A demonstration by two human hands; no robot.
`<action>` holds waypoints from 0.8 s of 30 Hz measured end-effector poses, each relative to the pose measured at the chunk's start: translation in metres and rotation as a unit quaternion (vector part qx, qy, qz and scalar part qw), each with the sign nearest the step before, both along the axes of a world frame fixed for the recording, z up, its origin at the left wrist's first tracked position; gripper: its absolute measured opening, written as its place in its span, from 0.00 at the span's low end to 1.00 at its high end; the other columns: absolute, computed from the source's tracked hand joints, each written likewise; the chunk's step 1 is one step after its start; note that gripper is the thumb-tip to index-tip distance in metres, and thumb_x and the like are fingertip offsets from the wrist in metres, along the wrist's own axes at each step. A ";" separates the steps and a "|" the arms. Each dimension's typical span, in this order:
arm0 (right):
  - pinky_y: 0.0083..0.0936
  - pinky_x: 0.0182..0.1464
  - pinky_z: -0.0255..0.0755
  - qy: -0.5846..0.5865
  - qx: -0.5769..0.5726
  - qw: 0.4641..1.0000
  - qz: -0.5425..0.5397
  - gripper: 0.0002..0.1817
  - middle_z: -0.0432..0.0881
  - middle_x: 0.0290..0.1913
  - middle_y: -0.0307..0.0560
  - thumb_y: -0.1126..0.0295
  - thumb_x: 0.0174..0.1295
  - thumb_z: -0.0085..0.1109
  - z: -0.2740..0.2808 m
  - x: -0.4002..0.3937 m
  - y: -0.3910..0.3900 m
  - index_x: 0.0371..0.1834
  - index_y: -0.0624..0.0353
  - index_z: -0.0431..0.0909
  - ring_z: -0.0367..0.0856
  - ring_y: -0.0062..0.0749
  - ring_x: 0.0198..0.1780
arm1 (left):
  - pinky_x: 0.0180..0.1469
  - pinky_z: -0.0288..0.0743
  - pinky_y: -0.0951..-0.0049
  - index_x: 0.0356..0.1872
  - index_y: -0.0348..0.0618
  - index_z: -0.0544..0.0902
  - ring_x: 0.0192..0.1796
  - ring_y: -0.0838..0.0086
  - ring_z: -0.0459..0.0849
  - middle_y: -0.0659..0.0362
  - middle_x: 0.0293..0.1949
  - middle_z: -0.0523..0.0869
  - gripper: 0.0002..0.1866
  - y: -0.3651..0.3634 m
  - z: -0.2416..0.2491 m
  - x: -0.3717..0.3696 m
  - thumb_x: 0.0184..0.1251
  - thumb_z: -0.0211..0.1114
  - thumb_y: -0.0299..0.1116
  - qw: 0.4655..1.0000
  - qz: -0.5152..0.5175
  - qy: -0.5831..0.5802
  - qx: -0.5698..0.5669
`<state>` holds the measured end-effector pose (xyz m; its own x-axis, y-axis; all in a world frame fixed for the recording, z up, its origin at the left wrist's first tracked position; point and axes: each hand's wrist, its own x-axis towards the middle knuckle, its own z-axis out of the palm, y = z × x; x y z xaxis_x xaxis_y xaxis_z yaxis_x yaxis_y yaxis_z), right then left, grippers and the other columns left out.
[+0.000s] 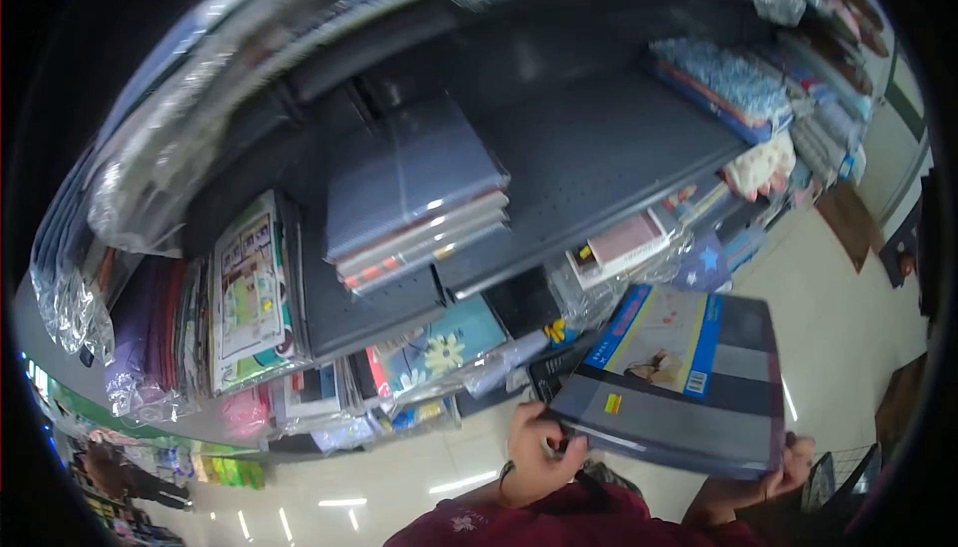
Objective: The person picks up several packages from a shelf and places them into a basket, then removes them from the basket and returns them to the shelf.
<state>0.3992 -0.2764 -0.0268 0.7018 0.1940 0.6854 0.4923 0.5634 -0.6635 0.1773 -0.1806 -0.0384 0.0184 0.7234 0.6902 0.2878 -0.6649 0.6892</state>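
Note:
A flat, plastic-wrapped pack of folded fabric [733,362] in dark grey and lighter bands is held tilted in front of the shelves. It carries a blue and yellow printed label with a picture, a barcode and a small yellow sticker. My left hand [542,455] is closed at the pack's near left corner, thumb and fingers curled by the edge. At the near right corner, my right hand [795,462] grips the edge, its fingers partly hidden by the pack. Close to the left hand, the lower shelf holds a teal pack with flowers [449,342].
A stack of blue-grey wrapped packs [414,173] sits on the dark shelf [589,138]. Upright packs [249,292] stand left of it, and a fluffy blue textile [723,78] lies far right. Plastic-wrapped goods [170,138] overhang above. Pale tiled floor [399,482] lies below.

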 end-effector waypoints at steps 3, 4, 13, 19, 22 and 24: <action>0.34 0.44 0.74 0.011 0.184 0.982 0.041 0.04 0.61 0.38 0.41 0.69 0.63 0.41 0.028 -0.030 0.011 0.38 0.50 0.67 0.69 0.30 0.39 | 0.35 0.68 0.69 0.27 0.46 0.71 0.35 0.64 0.74 0.49 0.37 0.73 0.17 0.002 0.023 -0.029 0.45 0.74 0.36 0.989 0.030 -0.084 0.120; 0.35 0.44 0.74 -0.014 0.172 0.985 0.021 0.05 0.62 0.39 0.42 0.67 0.63 0.41 0.025 -0.036 0.014 0.40 0.49 0.66 0.70 0.32 0.41 | 0.37 0.69 0.70 0.25 0.47 0.71 0.37 0.64 0.75 0.49 0.39 0.74 0.18 0.007 0.032 -0.047 0.45 0.74 0.38 0.982 0.052 -0.059 0.171; 0.32 0.49 0.64 -0.146 0.105 0.982 0.058 0.07 0.70 0.40 0.50 0.77 0.60 0.48 0.043 -0.138 0.220 0.41 0.62 0.71 0.69 0.37 0.44 | 0.52 0.66 0.65 0.39 0.43 0.76 0.52 0.64 0.70 0.50 0.46 0.72 0.12 0.105 0.055 -0.148 0.56 0.68 0.28 0.953 0.229 -0.104 0.168; 0.41 0.61 0.60 -0.282 -0.165 0.941 0.083 0.18 0.68 0.56 0.58 0.70 0.60 0.57 0.051 -0.171 0.313 0.54 0.55 0.73 0.65 0.54 0.60 | 0.59 0.61 0.62 0.52 0.43 0.77 0.57 0.58 0.69 0.54 0.51 0.75 0.17 0.187 0.051 -0.178 0.60 0.60 0.22 0.943 0.287 0.126 0.110; 0.41 0.59 0.64 -0.240 -0.175 0.949 0.103 0.20 0.66 0.57 0.60 0.70 0.60 0.57 0.044 -0.181 0.332 0.56 0.55 0.71 0.67 0.55 0.58 | 0.60 0.57 0.58 0.52 0.42 0.74 0.56 0.55 0.69 0.52 0.51 0.74 0.18 0.204 0.049 -0.182 0.59 0.59 0.25 0.946 0.285 0.104 0.111; 0.40 0.57 0.66 -0.224 -0.164 0.954 0.112 0.20 0.65 0.58 0.61 0.70 0.60 0.57 0.042 -0.185 0.338 0.57 0.55 0.70 0.69 0.56 0.57 | 0.59 0.57 0.58 0.52 0.40 0.73 0.55 0.55 0.69 0.50 0.51 0.73 0.18 0.208 0.046 -0.174 0.59 0.59 0.26 0.943 0.301 0.097 0.107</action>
<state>0.2146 0.0620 0.0151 0.2694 0.5608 0.7829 0.6593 0.4852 -0.5744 0.0031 0.0269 0.0080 -0.2108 0.4869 0.8476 0.7639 -0.4590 0.4536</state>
